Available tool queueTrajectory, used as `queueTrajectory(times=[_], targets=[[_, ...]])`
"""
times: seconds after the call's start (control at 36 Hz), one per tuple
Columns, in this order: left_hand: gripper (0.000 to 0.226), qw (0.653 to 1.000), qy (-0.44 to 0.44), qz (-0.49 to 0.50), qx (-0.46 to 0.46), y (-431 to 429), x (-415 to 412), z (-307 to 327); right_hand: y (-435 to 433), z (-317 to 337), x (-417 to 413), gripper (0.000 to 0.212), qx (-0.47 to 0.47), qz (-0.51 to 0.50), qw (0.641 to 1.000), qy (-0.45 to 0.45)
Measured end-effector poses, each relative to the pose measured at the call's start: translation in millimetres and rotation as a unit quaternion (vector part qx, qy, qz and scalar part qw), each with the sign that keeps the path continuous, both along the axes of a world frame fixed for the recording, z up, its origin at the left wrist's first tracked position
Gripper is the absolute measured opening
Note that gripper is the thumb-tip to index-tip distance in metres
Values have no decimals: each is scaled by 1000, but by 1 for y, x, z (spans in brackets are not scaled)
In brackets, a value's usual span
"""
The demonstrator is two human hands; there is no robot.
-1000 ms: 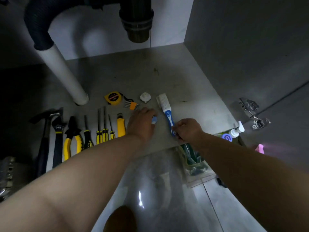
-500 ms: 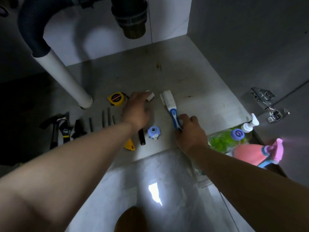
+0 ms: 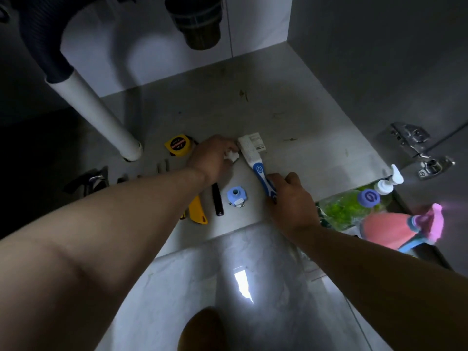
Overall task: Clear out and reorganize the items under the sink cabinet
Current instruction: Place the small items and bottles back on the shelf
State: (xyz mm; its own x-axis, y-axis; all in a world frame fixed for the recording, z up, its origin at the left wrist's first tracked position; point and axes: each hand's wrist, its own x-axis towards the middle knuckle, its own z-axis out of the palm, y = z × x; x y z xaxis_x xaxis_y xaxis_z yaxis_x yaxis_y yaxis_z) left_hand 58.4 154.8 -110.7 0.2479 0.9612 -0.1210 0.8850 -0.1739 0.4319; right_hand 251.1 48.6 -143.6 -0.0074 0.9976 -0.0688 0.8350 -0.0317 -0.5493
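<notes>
Tools lie in a row on the grey cabinet floor (image 3: 291,117). My left hand (image 3: 212,158) grips a small white fitting (image 3: 231,155) beside the brush head. My right hand (image 3: 288,198) holds the handle of a blue and white brush (image 3: 257,165), whose white head points to the back. A blue round fitting (image 3: 236,196), a black stick (image 3: 217,198) and a yellow utility knife (image 3: 197,210) lie near the front edge. A yellow tape measure (image 3: 178,145) sits left of my left hand. My left forearm hides most of the screwdrivers and pliers.
A white drain pipe (image 3: 101,115) slants down to the floor at left, with a black trap (image 3: 197,21) overhead. A hammer head (image 3: 88,179) shows in the dark at left. Bottles in a bin, green (image 3: 342,206), pink (image 3: 395,228) and a white pump (image 3: 387,183), stand at right below a door hinge (image 3: 417,148).
My left hand left the blue fitting near the front edge, moved back and took hold of the small white fitting. My right hand stayed on the brush handle. The camera shifted right.
</notes>
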Motion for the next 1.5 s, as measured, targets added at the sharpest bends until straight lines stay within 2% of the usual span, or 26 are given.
queueTrajectory(times=[0.11, 0.19, 0.25, 0.33, 0.42, 0.5, 0.56, 0.64, 0.69, 0.75, 0.83, 0.94, 1.06, 1.17, 1.25, 1.39, 1.5], targets=[[33, 1000, 10, -1, -5, -6, 3, 4, -4, -1, 3, 43, -8, 22, 1000, 11], [37, 999, 32, -1, -6, -12, 9, 10, -9, 2, 9, 53, -31, 51, 998, 23], [38, 999, 45, 1, 31, -21, 16, 17, -15, 9, 17, 59, -43, 72, 996, 19], [34, 990, 34, -7, 138, -43, 36, 27, -26, 22, 41, 44, -31, 121, 992, 8], [25, 973, 1, -93, 210, -75, 69, 35, -44, 30, 76, 17, -74, 156, 985, 9], [24, 955, -31, -231, 185, -114, 113, 30, -77, 24, 114, 19, -159, 163, 973, -37], [22, 935, -27, -321, 148, -141, 140, 18, -109, 12, 141, 21, -194, 132, 970, -59], [29, 903, 8, -427, 55, -179, 174, -7, -161, -11, 183, 14, -236, 13, 970, -54], [39, 883, 61, -466, -2, -198, 192, -25, -189, -22, 204, 21, -254, -77, 962, -67], [47, 879, 110, -463, -33, -209, 210, -40, -202, -29, 219, 41, -258, -134, 953, -86], [52, 885, 173, -431, -32, -213, 239, -56, -200, -37, 231, 72, -261, -153, 949, -87], [66, 886, 237, -396, -40, -212, 270, -77, -185, -49, 233, 86, -297, -148, 940, -82], [71, 852, 322, -410, -55, -214, 286, -100, -177, -54, 224, 84, -303, -139, 939, -90], [59, 853, 338, -393, -57, -223, 281, -106, -182, -53, 221, 70, -270, -142, 946, -112], [51, 869, 315, -377, -52, -234, 269, -103, -188, -55, 219, 62, -258, -125, 949, -129], [42, 845, 299, -443, -6, -257, 245, -106, -201, -61, 216, 58, -241, -120, 953, -139], [47, 857, 228, -459, -49, -273, 227, -108, -207, -63, 215, 55, -244, -104, 953, -149]])
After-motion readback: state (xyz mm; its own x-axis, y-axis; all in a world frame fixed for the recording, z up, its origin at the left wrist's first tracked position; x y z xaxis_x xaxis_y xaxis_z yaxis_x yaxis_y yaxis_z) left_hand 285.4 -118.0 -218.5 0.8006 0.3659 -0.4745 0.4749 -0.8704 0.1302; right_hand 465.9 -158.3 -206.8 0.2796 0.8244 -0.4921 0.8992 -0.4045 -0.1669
